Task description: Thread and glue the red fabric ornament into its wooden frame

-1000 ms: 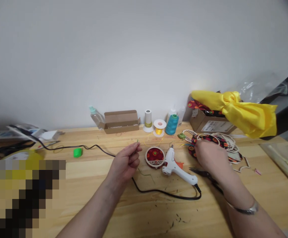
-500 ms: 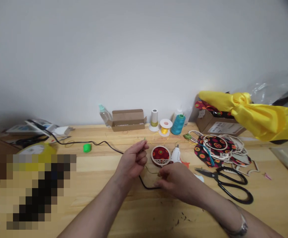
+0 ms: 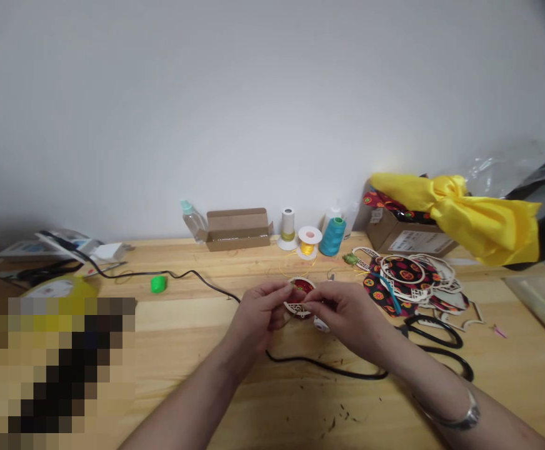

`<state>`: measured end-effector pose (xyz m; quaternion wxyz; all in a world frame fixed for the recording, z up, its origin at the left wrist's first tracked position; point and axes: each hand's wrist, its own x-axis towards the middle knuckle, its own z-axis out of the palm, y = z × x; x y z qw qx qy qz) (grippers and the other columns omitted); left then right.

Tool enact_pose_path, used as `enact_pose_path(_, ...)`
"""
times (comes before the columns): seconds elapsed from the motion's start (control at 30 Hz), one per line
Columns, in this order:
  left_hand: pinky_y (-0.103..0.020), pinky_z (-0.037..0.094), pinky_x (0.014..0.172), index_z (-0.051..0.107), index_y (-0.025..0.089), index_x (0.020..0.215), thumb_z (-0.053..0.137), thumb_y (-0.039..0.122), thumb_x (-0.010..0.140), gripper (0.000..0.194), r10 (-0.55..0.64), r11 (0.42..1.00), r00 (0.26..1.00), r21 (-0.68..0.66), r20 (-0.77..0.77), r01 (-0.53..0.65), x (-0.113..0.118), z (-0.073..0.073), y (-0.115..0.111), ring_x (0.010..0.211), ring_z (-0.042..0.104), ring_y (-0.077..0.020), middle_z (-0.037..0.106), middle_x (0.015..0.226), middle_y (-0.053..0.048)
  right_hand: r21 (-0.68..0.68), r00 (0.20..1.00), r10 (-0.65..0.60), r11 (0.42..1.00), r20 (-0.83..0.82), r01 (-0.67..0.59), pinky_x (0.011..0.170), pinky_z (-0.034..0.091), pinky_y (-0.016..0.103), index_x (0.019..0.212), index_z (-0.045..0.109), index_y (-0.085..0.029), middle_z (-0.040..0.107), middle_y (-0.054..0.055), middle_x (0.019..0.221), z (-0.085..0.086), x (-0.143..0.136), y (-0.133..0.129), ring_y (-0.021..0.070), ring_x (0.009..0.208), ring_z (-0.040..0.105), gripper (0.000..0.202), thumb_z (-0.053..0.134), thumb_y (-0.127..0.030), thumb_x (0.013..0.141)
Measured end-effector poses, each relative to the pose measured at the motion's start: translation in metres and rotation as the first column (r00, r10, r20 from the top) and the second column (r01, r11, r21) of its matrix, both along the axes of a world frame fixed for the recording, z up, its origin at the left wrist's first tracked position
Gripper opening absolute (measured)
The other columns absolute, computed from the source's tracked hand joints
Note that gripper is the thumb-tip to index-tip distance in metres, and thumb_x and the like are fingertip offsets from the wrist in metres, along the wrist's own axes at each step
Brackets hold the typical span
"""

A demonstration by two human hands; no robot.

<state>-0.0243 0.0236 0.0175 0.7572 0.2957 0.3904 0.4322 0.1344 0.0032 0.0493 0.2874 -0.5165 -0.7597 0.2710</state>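
Near the middle of the table, my left hand (image 3: 259, 310) and my right hand (image 3: 347, 315) are close together, fingertips nearly meeting. Both are closed in a pinch. A thin cord seems to run between them, but its ends are hidden in the fingers. Just behind the fingertips lies a round ornament (image 3: 302, 289) of red patterned fabric in a pale wooden frame, partly covered by the hands. The white glue gun (image 3: 320, 324) shows only in part beside my right hand. A black cable (image 3: 319, 364) passes beneath both hands.
Black scissors (image 3: 434, 331), patterned fabric pieces with wooden frames (image 3: 408, 275) and a box with yellow cloth (image 3: 492, 219) are on the right. Thread spools (image 3: 332, 237), an open carton (image 3: 239, 240) and a bottle (image 3: 192, 220) line the wall. A green cap (image 3: 159, 284) sits left.
My right hand has risen toward my left, and the fingertips have come close together in front of the round ornament. The view has shifted slightly.
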Motion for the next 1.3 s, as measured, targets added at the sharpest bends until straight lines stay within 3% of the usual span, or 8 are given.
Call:
enact_pose_path(0.13,-0.017,0.006,0.036,0.064,0.009,0.067,0.071,0.026,0.062,0.019,-0.035,0.999,0.999,-0.004,-0.020,0.035,0.005,0.000,-0.005,0.034,0.017,0.0008,0.035,0.039,0.008,0.114,0.999,-0.039,0.993,-0.035,0.043,0.059,0.037,0.023,0.070,0.062,-0.018,0.062,0.000,0.069,-0.005,-0.002,0.003,0.0126,0.064,0.053,0.010,0.054,-0.017,0.077)
enact_pose_path(0.33,-0.018,0.007,0.036,0.066,0.010,0.068,0.068,0.027,0.065,0.018,-0.023,0.999,0.998,0.037,-0.064,0.025,0.006,0.001,-0.006,0.035,0.021,0.0011,0.054,0.051,0.000,0.248,0.999,-0.032,0.968,-0.037,0.040,0.066,0.038,0.026,0.074,0.057,-0.017,0.058,0.004,0.074,-0.022,-0.002,0.004,0.0152,0.073,0.051,0.015,0.045,-0.013,0.083)
enact_pose_path(0.5,-0.018,0.008,0.037,0.068,0.010,0.070,0.068,0.028,0.065,0.018,-0.036,0.999,0.997,0.038,-0.072,0.038,0.009,-0.001,-0.009,0.035,0.022,0.0009,0.060,0.058,-0.003,0.297,0.999,-0.006,0.955,-0.048,0.020,0.065,0.037,0.026,0.075,0.055,-0.018,0.056,0.003,0.073,-0.028,-0.001,0.005,0.0149,0.071,0.050,0.016,0.043,-0.012,0.084)
enact_pose_path(1.07,-0.020,0.007,0.038,0.069,0.010,0.068,0.067,0.027,0.066,0.017,-0.058,0.995,0.994,0.073,-0.098,0.065,0.009,-0.002,-0.010,0.036,0.022,0.0001,0.059,0.057,-0.003,0.260,0.992,-0.036,0.963,-0.122,0.067,0.064,0.039,0.025,0.071,0.056,-0.018,0.057,0.002,0.070,-0.027,0.005,0.007,0.0143,0.070,0.052,0.011,0.051,-0.015,0.080)
enact_pose_path(1.3,-0.021,0.009,0.037,0.066,0.012,0.057,0.068,0.028,0.064,0.018,-0.030,0.993,0.987,0.109,-0.160,0.048,0.010,-0.004,-0.008,0.034,0.022,-0.0017,0.046,0.042,0.004,0.160,0.976,-0.068,0.982,-0.209,0.103,0.056,0.039,0.023,0.067,0.056,-0.018,0.057,-0.001,0.062,-0.029,0.007,0.010,0.0112,0.059,0.050,0.007,0.058,-0.017,0.074)
